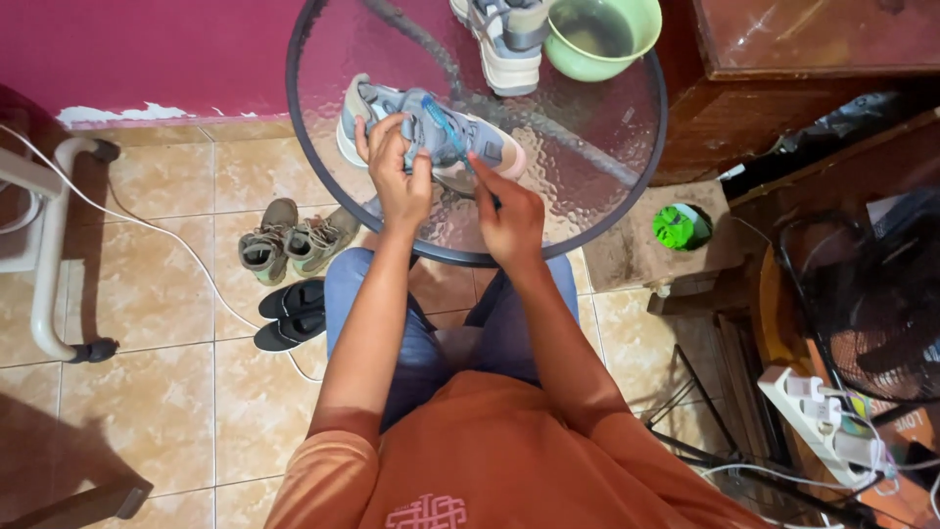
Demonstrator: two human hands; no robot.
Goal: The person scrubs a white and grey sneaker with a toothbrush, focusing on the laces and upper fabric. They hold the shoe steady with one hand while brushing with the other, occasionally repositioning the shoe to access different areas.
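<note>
Your left hand (395,167) is clamped around the middle of the grey sneaker (431,132), fingers curled over its laces and upper, pinning it on its side on the round glass table (607,108). The shoe's long axis runs across you, heel end off to your left near the table's rim, pinkish toe end pointing right and slightly toward you. Your right hand (509,211) sits just nearer you than the toe, fingers pinched shut on a blue-handled brush (448,132) whose shaft slants up and left across the shoe, so the working end lands almost against your left fingertips. I'd say it's a toothbrush, though the handle is thin and the bristles are hard to make out against the fabric. So the left hand is the one on the shoe, and the right meets it only through the brush. At the far edge of the table a second sneaker (509,44) stands, and just beside it to the right a green bowl (602,34) with cloudy liquid in it, both well apart from your hands. Under the glass, your knees in blue trousers (431,333). On the tiled floor (166,392) to your left, a pair of tan shoes (294,240) and a pair of black slip-ons (292,313) lie just beside each other. A white power strip (822,421) lies off to your right.
</note>
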